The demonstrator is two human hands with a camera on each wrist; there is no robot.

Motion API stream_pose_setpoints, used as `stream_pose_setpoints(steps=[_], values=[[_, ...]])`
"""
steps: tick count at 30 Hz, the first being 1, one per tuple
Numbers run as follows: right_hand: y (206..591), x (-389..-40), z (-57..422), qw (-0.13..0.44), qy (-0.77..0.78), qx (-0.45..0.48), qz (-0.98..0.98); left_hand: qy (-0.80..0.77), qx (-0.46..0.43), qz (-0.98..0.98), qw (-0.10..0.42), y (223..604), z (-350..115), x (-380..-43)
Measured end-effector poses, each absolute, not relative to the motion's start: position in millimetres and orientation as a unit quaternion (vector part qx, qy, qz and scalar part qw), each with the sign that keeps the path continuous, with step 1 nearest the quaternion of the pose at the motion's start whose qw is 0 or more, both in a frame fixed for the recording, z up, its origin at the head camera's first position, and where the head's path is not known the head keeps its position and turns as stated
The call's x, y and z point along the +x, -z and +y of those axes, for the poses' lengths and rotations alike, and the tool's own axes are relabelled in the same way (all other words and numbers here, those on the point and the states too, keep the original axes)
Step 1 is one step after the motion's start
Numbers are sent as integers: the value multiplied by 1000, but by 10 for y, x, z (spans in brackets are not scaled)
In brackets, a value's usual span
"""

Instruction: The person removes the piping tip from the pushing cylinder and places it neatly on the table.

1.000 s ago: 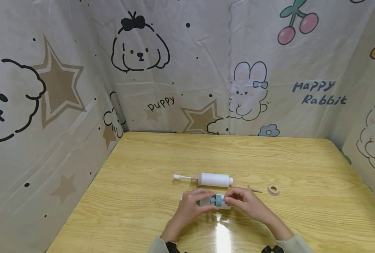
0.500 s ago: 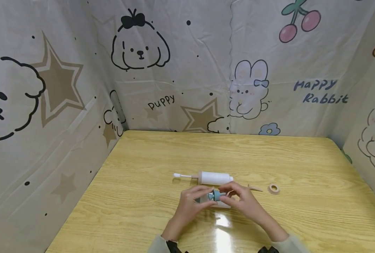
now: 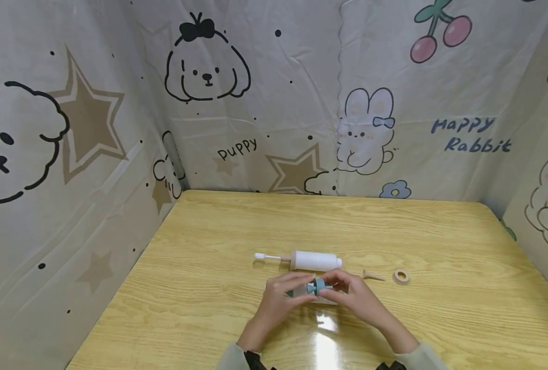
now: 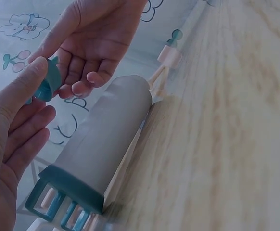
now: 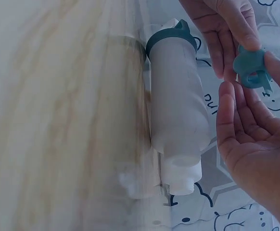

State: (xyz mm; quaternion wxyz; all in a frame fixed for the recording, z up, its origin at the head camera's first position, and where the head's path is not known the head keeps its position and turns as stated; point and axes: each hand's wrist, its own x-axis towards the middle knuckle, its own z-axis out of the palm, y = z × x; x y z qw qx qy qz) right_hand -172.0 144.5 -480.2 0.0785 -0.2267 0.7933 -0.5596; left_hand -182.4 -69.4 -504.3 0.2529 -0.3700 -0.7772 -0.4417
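Note:
A small teal cap-like piece (image 3: 319,286), round with a narrow stem, is held between both hands above the table. My left hand (image 3: 280,298) grips it from the left, its thumb against the piece in the left wrist view. From the other side my right hand (image 3: 358,295) pinches it, thumb on the teal round part (image 5: 250,62). Under the hands a white bottle (image 4: 106,130) lies on its side, with a slotted teal collar (image 4: 72,185) at one end. In the head view the hands hide most of this bottle.
Behind the hands lies a white cylinder (image 3: 315,261) with a beige end and a white-tipped brush (image 3: 266,257) sticking out leftward. To the right are a small beige peg (image 3: 373,276) and a beige ring (image 3: 400,276). A patterned cloth (image 3: 255,118) surrounds the wooden table (image 3: 200,318).
Both hands have risen slightly away from me in the head view with the teal piece. The right hand's fingers have shifted left, closer around it. The things lying on the table stay put.

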Motion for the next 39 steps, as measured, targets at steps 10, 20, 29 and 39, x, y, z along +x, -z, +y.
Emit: stream_pose_setpoints(steps=[10, 20, 29, 39], values=[[4795, -1705, 1527, 89, 585, -219, 776, 467, -364, -778, 209, 5040, -709, -1817], [4780, -1691, 1604, 83, 597, -204, 771, 478, -359, -769, 225, 5082, -722, -1841], [4792, -1680, 1719, 72, 593, -202, 776, 486, -349, -765, 238, 5099, -704, -1855], [4808, -1653, 1887, 56, 587, -195, 784, 484, -348, -763, 250, 5098, -620, -1873]])
